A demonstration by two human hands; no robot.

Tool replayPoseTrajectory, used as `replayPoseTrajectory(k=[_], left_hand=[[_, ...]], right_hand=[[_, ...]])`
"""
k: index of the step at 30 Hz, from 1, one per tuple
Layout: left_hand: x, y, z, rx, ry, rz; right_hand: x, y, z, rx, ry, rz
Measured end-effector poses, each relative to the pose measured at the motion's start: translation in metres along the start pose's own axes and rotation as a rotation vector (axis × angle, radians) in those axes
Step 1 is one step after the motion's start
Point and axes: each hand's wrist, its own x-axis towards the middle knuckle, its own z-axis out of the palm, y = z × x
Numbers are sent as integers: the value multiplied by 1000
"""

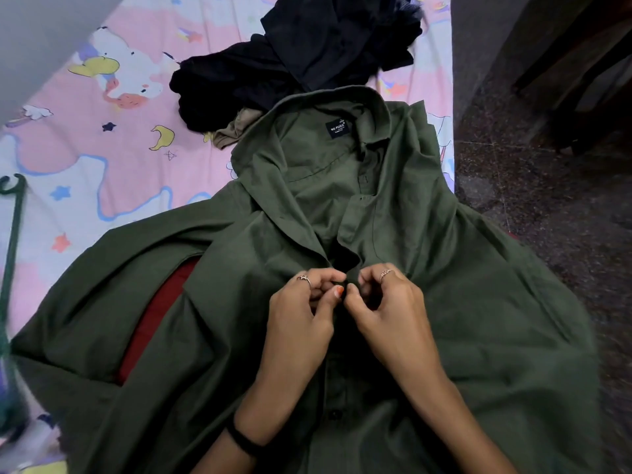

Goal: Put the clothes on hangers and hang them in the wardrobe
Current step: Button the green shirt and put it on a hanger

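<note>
1. Fingers of the left hand (301,302) curl in and pinch the left edge of the green shirt's (444,302) front placket, just below the collar opening; a ring sits on one finger and a dark band (241,439) circles the wrist.
2. The right hand (386,299) mirrors it: its grip is pinched on the opposite placket edge, thumb and fingertips pressed together on the cloth, a ring on one finger too. The two hands almost touch at the shirt's centre line.
3. Whether a button lies between the fingertips cannot be told; one dark button (335,413) shows lower on the placket, between the forearms.
4. The green shirt lies spread face up on the bed, collar (328,97) pointing away from the person, with a dark label (337,127) inside the neck. Its right side hangs past the bed's edge over the dark speckled floor (547,200).
5. A red surface (154,313) shows through a gap beneath the shirt's left side; what it is cannot be told.
6. Beyond the collar, a heap of dark clothes (273,63) rests on the bed, with a small khaki piece (232,131) touching the collar's left edge.
7. The pink cartoon-printed bedsheet (102,131) covers the bed, and a green hanger (10,234) lies at its far left, well apart from the shirt's collar.
</note>
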Motion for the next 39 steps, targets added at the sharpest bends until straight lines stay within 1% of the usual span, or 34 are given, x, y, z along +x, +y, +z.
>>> replayPoseTrajectory(k=[4, 9, 12, 14, 18, 20, 23, 26, 31, 34, 36, 39], left_hand=[[0, 4, 2, -24, 3, -60], [1, 3, 5, -4, 42, -105], [1, 1, 8, -58, 33, -151], [0, 0, 9, -140, 37, -197], [-1, -1, 9, -249, 80, -247], [-1, -1, 9, -265, 99, -249], [0, -5, 10, -205, 113, -227], [-1, -9, 12, -174, 128, -210], [0, -11, 11, -146, 101, -217], [1, -7, 7, -98, 57, -204], [1, -3, 6, -69, 57, -185], [0, 3, 8, -118, 64, -203]], right_hand=[[-2, -1, -1, 106, -40, 69], [-7, -1, 0, 256, 2, 196], [-8, 2, 4, 360, 34, 295], [-8, 4, 4, 420, 33, 344], [-10, 1, 2, 477, -28, 305], [-10, 0, 1, 494, -28, 288], [-8, 6, 2, 525, -43, 315], [-4, 9, 3, 542, -107, 340], [0, 14, 2, 492, -176, 333], [1, 12, 2, 448, -176, 304], [2, 10, 3, 423, -157, 288], [1, 8, 2, 354, -114, 258]])
